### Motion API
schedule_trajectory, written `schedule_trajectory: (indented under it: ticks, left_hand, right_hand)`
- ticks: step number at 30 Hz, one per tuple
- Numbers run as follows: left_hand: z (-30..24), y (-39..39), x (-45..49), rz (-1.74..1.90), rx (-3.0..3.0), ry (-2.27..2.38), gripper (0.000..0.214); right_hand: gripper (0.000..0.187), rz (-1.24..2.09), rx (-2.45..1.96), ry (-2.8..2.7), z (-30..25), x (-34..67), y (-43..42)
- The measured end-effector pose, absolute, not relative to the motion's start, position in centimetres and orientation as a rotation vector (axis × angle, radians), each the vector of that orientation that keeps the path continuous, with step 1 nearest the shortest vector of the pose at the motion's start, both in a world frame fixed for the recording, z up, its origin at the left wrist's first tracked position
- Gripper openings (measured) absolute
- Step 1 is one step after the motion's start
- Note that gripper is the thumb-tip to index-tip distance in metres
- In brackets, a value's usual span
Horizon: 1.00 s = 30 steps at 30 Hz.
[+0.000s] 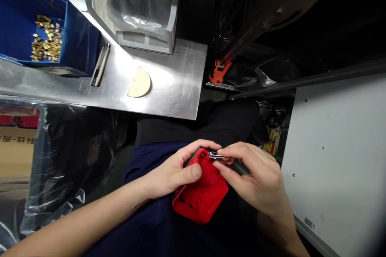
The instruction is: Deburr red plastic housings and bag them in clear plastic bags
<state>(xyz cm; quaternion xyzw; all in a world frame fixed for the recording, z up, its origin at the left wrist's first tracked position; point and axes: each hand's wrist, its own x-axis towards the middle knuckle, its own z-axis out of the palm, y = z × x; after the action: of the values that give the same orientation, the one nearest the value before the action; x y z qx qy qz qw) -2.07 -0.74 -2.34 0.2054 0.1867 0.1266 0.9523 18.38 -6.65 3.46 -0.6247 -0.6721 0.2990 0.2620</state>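
Observation:
Above my lap, a red plastic housing [208,194] with a hollow inside and a dark outer edge is tilted toward me. My left hand [183,170] grips it along its left side, thumb over the rim and fingers behind. Between the thumb and fingers of my right hand [251,168] is a small silver metal tool [214,155], slim and shiny; its exact kind is hard to make out. The tool's tip meets the housing's upper corner, where small details are too fine to read. The right fingertips are close to the housing's right rim.
On the metal bench [177,84] stand a blue bin [81,36] of small brass parts [50,40] and a grey bin [144,42] with a plastic bag. Pens [101,64] and a pale half-round piece [140,83] lie there. A white panel [337,148] borders the right; a bagged carton [15,156] sits left.

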Motion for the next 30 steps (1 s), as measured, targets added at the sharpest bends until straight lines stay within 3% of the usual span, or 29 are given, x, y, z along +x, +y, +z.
schedule_trajectory:
  ticks: [8, 15, 21, 30]
  left_hand:
    - [-2.12, -0.63, -1.95, 0.220, 0.568, 0.432, 0.085]
    - [-2.31, -0.66, -1.93, 0.222, 0.579, 0.460, 0.081]
    - [-2.26, -0.61, -1.94, 0.161, 0.529, 0.505, 0.091]
    - [-2.36, -0.53, -2.21, 0.134, 0.580, 0.499, 0.091]
  right_hand:
    - [0.013, 0.725, -1.627, -2.010, 3.68, 18.04, -7.14]
    - [0.010, 0.641, -1.628, -2.075, 3.13, 17.91, -7.07]
    - [0.007, 0.539, -1.640, -2.183, 3.53, 17.75, -7.16]
    - [0.013, 0.416, -1.575, -2.414, 3.90, 17.98, -7.04]
